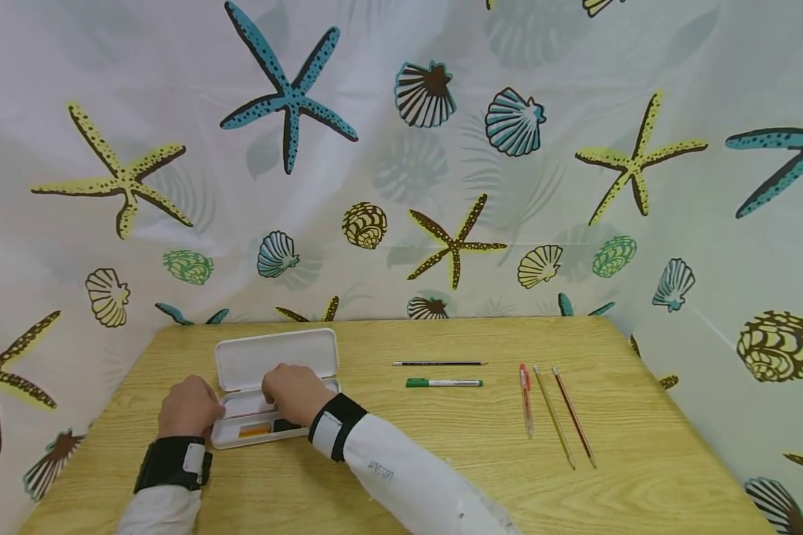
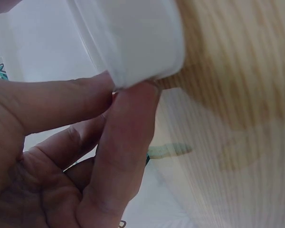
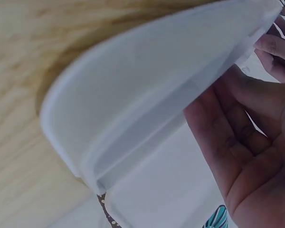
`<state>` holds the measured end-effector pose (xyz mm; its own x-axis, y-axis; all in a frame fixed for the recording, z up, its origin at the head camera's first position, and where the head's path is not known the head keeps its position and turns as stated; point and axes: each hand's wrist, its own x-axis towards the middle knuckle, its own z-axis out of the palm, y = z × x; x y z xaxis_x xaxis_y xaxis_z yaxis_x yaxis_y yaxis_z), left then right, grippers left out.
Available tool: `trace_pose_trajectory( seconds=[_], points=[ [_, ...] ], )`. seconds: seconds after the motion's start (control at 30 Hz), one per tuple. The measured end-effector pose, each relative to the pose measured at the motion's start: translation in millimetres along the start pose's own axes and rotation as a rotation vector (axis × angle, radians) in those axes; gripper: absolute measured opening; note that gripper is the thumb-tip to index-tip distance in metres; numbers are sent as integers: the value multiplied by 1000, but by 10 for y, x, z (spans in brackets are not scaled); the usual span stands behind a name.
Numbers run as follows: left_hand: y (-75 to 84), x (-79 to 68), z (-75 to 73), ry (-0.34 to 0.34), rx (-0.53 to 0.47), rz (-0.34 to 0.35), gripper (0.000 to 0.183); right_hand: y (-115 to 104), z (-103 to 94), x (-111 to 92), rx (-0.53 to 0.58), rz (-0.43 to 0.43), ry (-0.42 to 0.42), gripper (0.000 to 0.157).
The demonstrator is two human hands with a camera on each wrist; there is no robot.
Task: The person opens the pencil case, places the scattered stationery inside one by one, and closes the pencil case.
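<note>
A white pencil case (image 1: pixel 274 355) lies on the table with its lid raised toward the back. My left hand (image 1: pixel 189 407) is at its left end; in the left wrist view, thumb and finger (image 2: pixel 128 137) pinch the case's edge. My right hand (image 1: pixel 299 394) reaches down into the case from the right. Its fingertips are hidden behind the case wall (image 3: pixel 133 90) in the right wrist view, so what they hold does not show. A thin reddish stick (image 1: pixel 249 414) lies along the inside. In the front section are an orange block (image 1: pixel 254 430) and a dark block (image 1: pixel 285 425).
Right of the case lie a black pencil (image 1: pixel 439 363) and a green marker (image 1: pixel 444 383). Farther right are a red pen (image 1: pixel 526 401), a yellow pencil (image 1: pixel 554 416) and a dark red pencil (image 1: pixel 574 416). A patterned curtain (image 1: pixel 375 171) hangs behind the wooden table (image 1: pixel 455 453).
</note>
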<state>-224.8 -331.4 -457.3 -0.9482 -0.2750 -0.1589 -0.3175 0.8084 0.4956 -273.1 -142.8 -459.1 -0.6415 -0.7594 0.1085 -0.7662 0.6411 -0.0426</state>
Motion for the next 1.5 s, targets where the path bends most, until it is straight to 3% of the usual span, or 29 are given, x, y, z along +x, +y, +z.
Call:
trace_pose_trajectory(
  seconds=[0.2, 0.43, 0.63, 0.83, 0.97, 1.13, 1.5],
  points=[
    [2, -18, -2, 16, 6, 10, 14, 42, -125, -43, 3, -20, 17, 7],
    [23, -44, -21, 37, 1, 36, 14, 201, -423, -178, 97, 0, 53, 9],
    [37, -38, -25, 28, 16, 21, 13, 449, -689, -385, 177, 16, 85, 9],
    [51, -27, -29, 15, 22, 7, 12, 807, -830, -669, 217, 102, 122, 10],
    [49, -13, -28, 20, 30, 7, 13, 1091, -868, -874, 258, 174, 160, 6],
    [20, -2, -17, 24, 32, 8, 13, 1399, -856, -1111, 284, 259, 138, 6],
    [30, -23, -9, 17, 28, 16, 13, 1809, -659, -1485, 273, 389, 64, 7]
  ],
)
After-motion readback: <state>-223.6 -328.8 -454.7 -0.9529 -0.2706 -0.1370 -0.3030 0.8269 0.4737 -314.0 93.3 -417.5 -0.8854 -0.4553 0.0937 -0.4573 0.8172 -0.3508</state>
